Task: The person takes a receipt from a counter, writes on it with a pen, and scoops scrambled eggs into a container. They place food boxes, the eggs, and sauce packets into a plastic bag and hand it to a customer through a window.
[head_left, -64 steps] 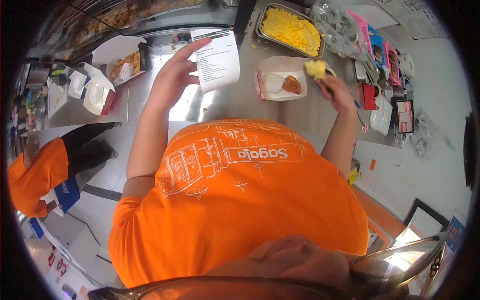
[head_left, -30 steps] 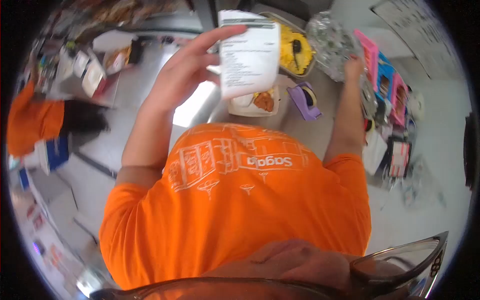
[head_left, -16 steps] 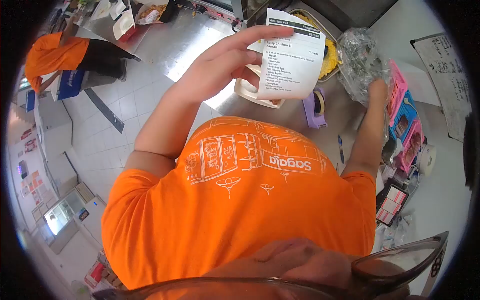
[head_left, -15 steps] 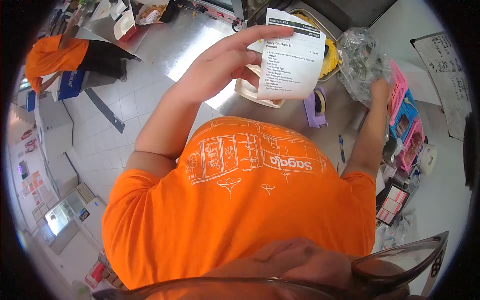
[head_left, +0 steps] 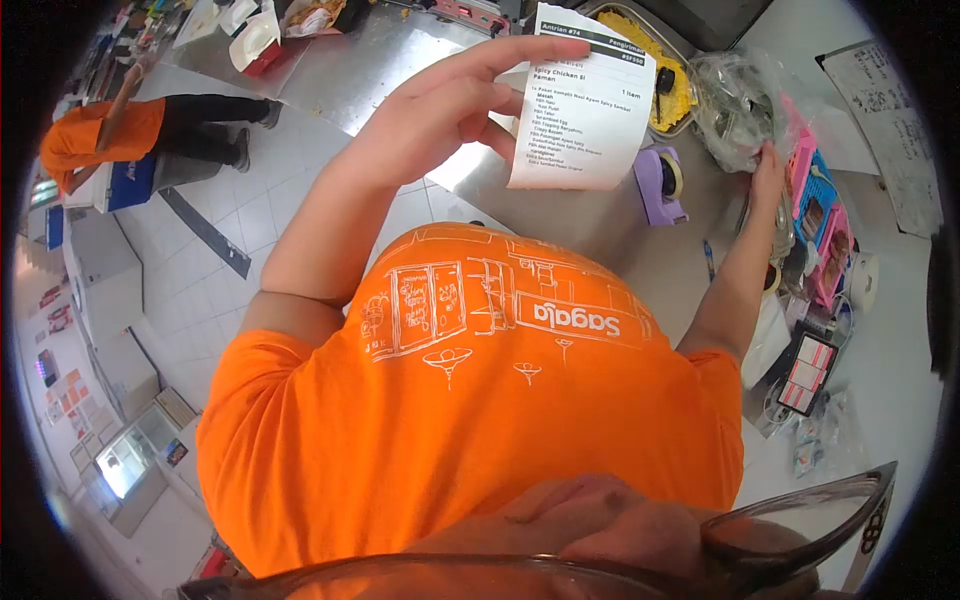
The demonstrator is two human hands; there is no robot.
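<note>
My left hand (head_left: 445, 105) pinches a long printed receipt (head_left: 580, 120) between its index finger, laid across the top, and fingers partly hidden behind the left edge. The receipt hangs upright, text facing me. Farther right, my right hand (head_left: 768, 175) grips the lower right edge of a crumpled clear plastic bag (head_left: 728, 110); its fingers show only in part. Between the hands, a purple tape dispenser (head_left: 656, 190) rests on the metal counter (head_left: 600, 215). A tray of yellow food (head_left: 674, 100) lies partly behind the receipt.
Pink (head_left: 802, 155) and blue baskets (head_left: 815, 190) line the right side, with a pen (head_left: 709, 260) and a labelled black box (head_left: 808, 372) nearby. A red and white food box (head_left: 257, 45) stands at upper left. Another person in orange (head_left: 100, 135) is at far left.
The view has shifted slightly. My right hand has come closer to the bag's edge, and the bag has moved a little. The white container below the receipt no longer shows.
</note>
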